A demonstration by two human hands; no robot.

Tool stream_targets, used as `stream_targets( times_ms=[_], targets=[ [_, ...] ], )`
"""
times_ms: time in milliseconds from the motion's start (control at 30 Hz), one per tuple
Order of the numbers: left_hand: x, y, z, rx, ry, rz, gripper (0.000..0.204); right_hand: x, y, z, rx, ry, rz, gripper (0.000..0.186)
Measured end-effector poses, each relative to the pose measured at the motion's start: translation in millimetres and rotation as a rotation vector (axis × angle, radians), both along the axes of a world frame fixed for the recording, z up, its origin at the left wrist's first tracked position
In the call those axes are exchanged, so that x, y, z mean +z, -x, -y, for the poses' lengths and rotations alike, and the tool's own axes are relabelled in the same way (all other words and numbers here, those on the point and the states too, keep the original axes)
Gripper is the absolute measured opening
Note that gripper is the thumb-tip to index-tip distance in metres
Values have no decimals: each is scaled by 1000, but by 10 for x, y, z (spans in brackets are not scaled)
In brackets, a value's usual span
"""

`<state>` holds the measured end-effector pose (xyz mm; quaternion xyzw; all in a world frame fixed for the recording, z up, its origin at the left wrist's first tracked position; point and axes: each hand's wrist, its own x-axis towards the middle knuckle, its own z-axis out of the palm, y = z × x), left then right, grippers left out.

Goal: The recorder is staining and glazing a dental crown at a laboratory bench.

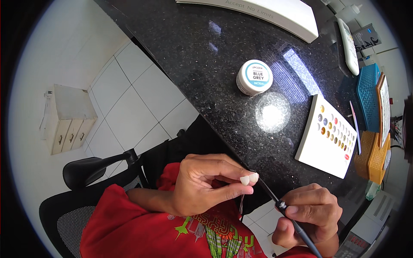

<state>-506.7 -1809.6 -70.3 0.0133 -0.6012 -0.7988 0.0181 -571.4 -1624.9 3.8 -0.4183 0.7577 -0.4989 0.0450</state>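
My left hand [200, 182] pinches a small pair of white tooth crowns [249, 178] between thumb and fingertips, just off the counter's near edge. In my right hand [312, 210], thumb and fingers are closed round a slim dark-handled brush [308, 241]. It slants up to the left, and its tip end reaches right beside the crowns. Whether the tip touches them I cannot tell. Farther off on the counter stands a round white jar [254, 77], its lid bearing a blue-and-white label. To its right lies a white board [307, 148] with rows of coloured dots.
A speckled black counter [193, 47] bears a long white box [275, 19] at the far side. Along the right are a white remote [347, 47], a blue basket [368, 99] and a yellow basket [370, 155]. A chair armrest [84, 172] and a drawer cabinet [71, 118] are left.
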Motion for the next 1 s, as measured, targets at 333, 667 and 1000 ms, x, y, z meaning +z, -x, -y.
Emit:
stream_targets(
  times_ms=[333,667,1000],
  targets=[
    [-33,10,-8,-5,-24,-32,18,15,-10,17,-17,-69,-16,25],
    [-13,-10,-8,30,-36,-14,16,27,-12,18,-13,-72,20,23],
    [-11,10,-34,59,-6,-20,15,57,-36,4,-29,-80,21,23]
  ],
)
